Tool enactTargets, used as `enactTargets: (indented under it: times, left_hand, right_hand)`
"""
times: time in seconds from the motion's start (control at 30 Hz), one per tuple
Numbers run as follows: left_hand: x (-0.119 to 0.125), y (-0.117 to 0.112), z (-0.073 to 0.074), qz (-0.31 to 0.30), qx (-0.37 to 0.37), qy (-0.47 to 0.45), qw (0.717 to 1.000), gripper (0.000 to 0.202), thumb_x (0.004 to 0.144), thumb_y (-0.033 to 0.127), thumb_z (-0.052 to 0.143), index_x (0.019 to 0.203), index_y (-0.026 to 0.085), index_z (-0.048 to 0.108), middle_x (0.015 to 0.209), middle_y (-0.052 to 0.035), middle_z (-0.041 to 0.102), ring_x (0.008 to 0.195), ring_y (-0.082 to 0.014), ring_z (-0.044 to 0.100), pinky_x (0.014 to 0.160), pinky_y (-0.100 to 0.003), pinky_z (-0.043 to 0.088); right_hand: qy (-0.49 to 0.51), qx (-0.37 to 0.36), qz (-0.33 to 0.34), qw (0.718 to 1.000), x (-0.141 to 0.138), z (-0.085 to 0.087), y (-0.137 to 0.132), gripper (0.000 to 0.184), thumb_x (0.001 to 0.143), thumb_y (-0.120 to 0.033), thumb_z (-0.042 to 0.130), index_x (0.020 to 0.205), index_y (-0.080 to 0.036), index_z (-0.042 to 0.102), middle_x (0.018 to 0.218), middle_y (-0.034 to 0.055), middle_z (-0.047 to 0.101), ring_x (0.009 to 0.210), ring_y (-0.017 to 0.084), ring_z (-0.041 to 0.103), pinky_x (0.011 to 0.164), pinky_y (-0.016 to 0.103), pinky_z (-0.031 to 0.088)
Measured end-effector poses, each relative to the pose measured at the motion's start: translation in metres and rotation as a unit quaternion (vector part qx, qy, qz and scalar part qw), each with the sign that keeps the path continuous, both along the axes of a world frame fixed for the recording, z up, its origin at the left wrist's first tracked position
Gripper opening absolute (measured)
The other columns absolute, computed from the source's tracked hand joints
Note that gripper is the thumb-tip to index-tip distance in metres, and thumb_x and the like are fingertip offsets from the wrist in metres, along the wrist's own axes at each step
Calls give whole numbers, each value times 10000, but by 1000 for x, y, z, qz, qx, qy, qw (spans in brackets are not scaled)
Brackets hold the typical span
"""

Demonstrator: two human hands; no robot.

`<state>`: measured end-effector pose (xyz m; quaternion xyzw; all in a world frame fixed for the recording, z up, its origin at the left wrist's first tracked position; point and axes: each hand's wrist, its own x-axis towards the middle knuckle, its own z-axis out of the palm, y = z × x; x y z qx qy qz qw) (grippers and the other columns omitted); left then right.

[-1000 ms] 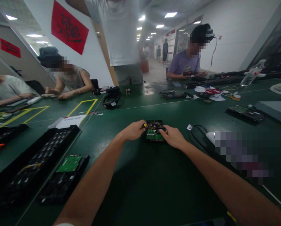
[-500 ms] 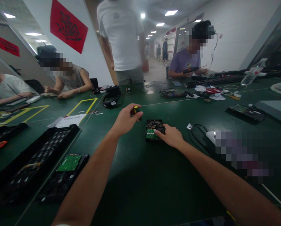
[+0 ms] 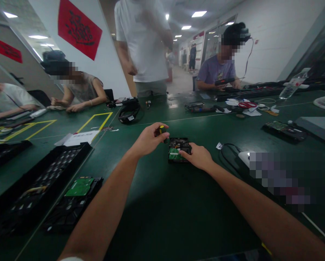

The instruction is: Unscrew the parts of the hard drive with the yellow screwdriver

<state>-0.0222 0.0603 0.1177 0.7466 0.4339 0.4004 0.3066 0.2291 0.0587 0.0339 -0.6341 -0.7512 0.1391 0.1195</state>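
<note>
A black hard drive (image 3: 179, 148) with a green circuit board on top lies flat on the green table (image 3: 162, 203) in front of me. My right hand (image 3: 197, 156) rests on its right edge, fingers curled onto the board. My left hand (image 3: 149, 139) is raised just left of the drive, fingers closed round a small screwdriver with a black and yellow handle (image 3: 162, 132); its tip points down toward the drive's upper left corner.
A long black tray (image 3: 40, 181) and another drive with a green board (image 3: 79, 188) lie at the left. A cable and white object (image 3: 233, 154) sit to the right, more boards (image 3: 283, 129) farther right. Several people sit or stand across the table.
My left hand lifted off the drive with the screwdriver, then came back down slightly toward its upper left corner. My right hand stayed on the drive. The standing person shifted.
</note>
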Motion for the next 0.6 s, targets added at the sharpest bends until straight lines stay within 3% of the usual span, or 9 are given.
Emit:
enactTargets:
  times: [0.6]
  left_hand:
    - [2, 0, -3, 3, -1, 4, 1000, 380, 868, 369, 713, 1188, 170, 663, 898, -62, 702, 783, -191, 676, 732, -335, 537]
  right_hand:
    - [-6, -12, 8, 1000, -2, 6, -3, 707, 952, -760, 434, 1323, -183, 605, 1179, 165, 723, 1006, 323, 702, 780, 367, 500]
